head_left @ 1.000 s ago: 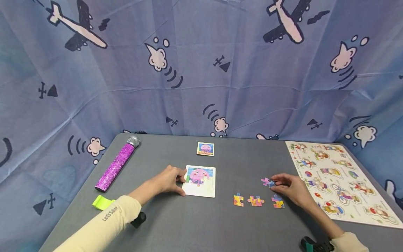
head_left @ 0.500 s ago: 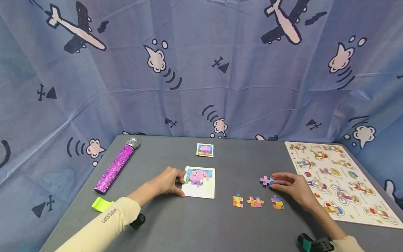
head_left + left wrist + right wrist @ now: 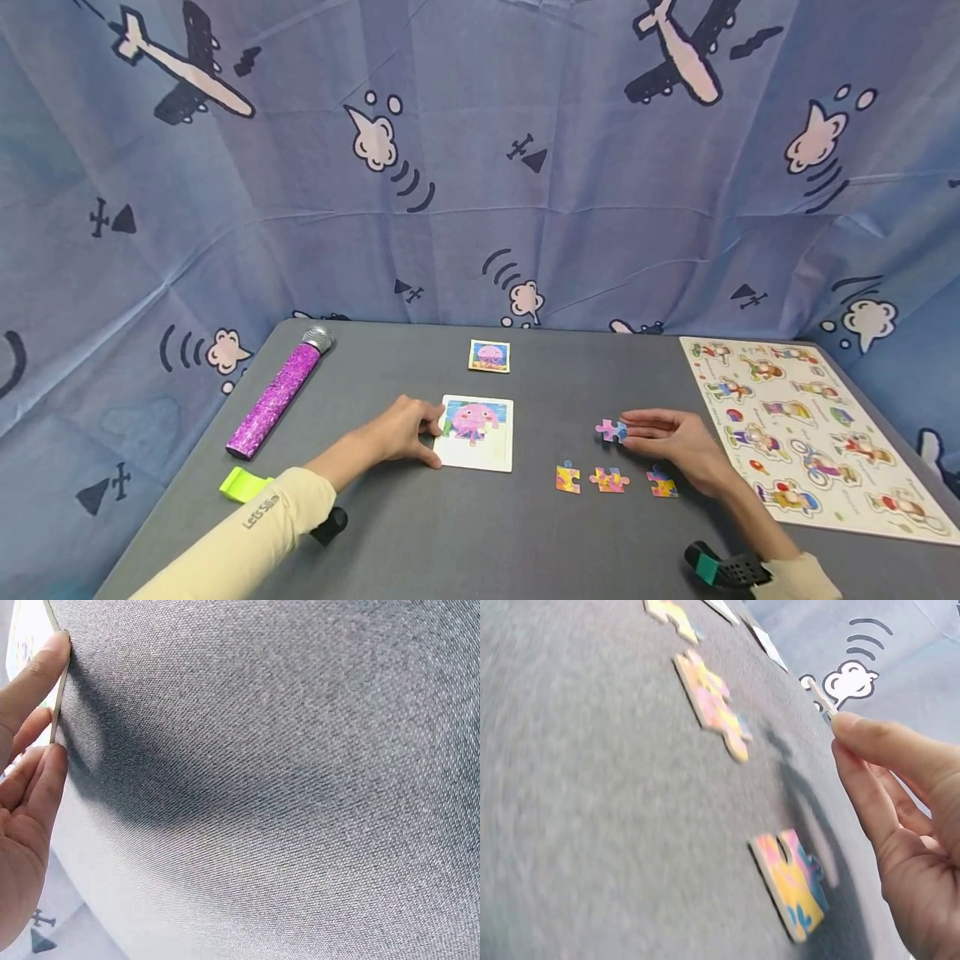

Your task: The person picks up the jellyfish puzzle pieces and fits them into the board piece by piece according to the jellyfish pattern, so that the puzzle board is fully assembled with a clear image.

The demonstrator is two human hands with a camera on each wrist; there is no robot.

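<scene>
My left hand (image 3: 405, 429) holds the left edge of a white square puzzle board (image 3: 491, 454), thumb near its front corner. A partly assembled pink octopus picture fills the board's upper part. Between thumb and fingers, my right hand (image 3: 672, 443) pinches a pink and blue puzzle piece (image 3: 608, 430), raised over the table in the right wrist view. Below it lie three loose pieces: a yellow puzzle piece (image 3: 567, 478), a pink and yellow puzzle piece (image 3: 710, 701) and a yellow and blue puzzle piece (image 3: 791, 881). Only the board's edge shows in the left wrist view.
Behind the board lies a small octopus picture card (image 3: 490, 357). A glittery purple microphone (image 3: 277, 400) and a lime-green object (image 3: 243, 484) are at the left. A large picture board (image 3: 813, 433) covers the table's right side. A patterned cloth (image 3: 450, 167) hangs behind.
My right hand has picked up the pink and blue puzzle piece and carried it left, toward the puzzle board. The left hand stays at the board's edge.
</scene>
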